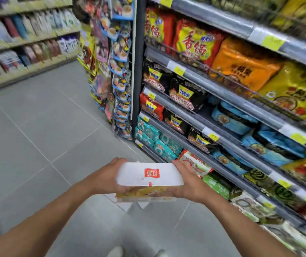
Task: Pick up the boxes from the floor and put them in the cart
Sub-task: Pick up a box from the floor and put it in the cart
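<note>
Underfoot, a grey tiled floor (37, 145) in a shop aisle. To the right, tiered shelves (228, 98) packed with noodle bags (241, 65). Ahead, a hanging snack rack (119, 71). Far left, blurred shelves of bottles (24, 39). Held up well clear of the floor, a white box (148, 178) with a red logo on top and yellow print along its near side. Gripped at one end by the left hand (105, 179) and at the other by the right hand (192, 185), fingers (118, 160) curled over its far edge.
</note>
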A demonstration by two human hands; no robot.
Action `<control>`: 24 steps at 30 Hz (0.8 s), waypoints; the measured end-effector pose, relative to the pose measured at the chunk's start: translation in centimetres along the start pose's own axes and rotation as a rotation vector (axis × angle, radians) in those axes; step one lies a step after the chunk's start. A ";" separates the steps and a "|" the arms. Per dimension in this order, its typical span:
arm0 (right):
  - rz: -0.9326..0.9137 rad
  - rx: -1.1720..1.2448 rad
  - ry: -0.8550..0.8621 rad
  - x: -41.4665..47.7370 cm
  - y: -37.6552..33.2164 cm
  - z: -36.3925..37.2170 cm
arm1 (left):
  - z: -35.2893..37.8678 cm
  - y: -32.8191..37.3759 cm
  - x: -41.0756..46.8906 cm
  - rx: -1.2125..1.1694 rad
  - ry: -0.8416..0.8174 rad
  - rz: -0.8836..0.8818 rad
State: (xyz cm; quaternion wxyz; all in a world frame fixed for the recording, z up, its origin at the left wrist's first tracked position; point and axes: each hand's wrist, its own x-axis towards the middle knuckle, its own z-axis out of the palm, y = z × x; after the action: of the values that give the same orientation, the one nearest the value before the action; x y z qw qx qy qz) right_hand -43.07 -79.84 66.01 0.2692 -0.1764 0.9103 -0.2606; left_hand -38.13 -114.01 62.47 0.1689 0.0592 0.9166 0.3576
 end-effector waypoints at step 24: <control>0.293 0.084 0.557 -27.5 -4.8 -7.4 | -8.2 25.8 1.7 0.254 -0.343 0.622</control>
State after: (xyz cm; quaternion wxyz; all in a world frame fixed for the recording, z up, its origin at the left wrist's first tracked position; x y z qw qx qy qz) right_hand -24.69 -68.16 85.07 0.0510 0.0459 0.9532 -0.2946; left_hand -42.93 -99.77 85.07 0.1945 0.4143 0.8502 0.2602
